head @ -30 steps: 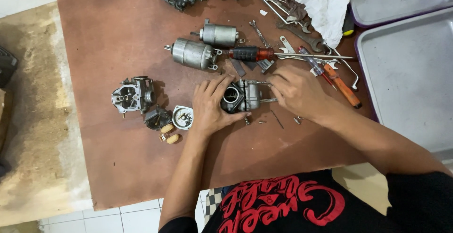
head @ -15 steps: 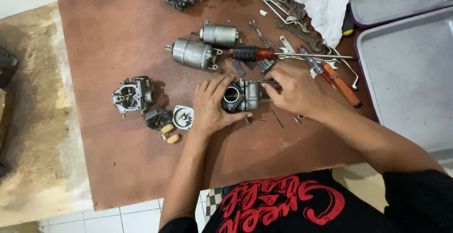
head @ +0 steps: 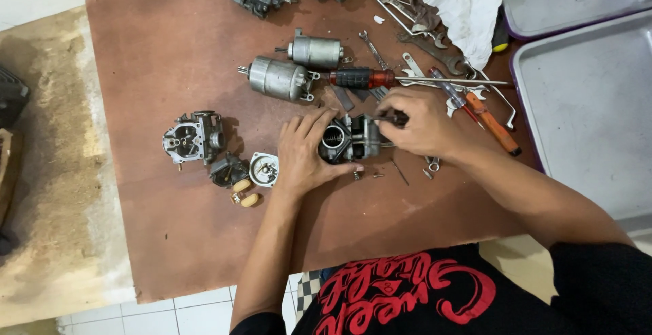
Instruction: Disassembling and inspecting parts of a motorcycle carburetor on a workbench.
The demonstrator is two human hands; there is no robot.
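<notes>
Head view, nearest first: the left hand (head: 305, 155) lies cupped around the near and left side of a small carburettor body (head: 350, 139) on the brown board (head: 170, 240), fingers curled against it and thumb under its lower edge, steadying it in place. The right hand (head: 424, 126) is closed on a dark tool handle (head: 390, 119) that points into the right side of that body; compared with half a second and one second ago this hand has shifted slightly and the handle now shows more plainly between thumb and forefinger, while the left hand and the body have not moved. That small change suggests the tool is being worked at one fitting rather than the part being repositioned. Just left of the left hand lie a round cover (head: 263, 169) and two tan float pieces (head: 244, 194), with a second carburettor body (head: 193, 137) beyond them. Farther back rest two grey cylindrical motors (head: 280, 78), a red-and-black screwdriver (head: 370, 78), an orange-handled screwdriver (head: 489, 119), loose wrenches, a white rag (head: 468, 2) and, at right, grey trays (head: 584, 104).
</notes>
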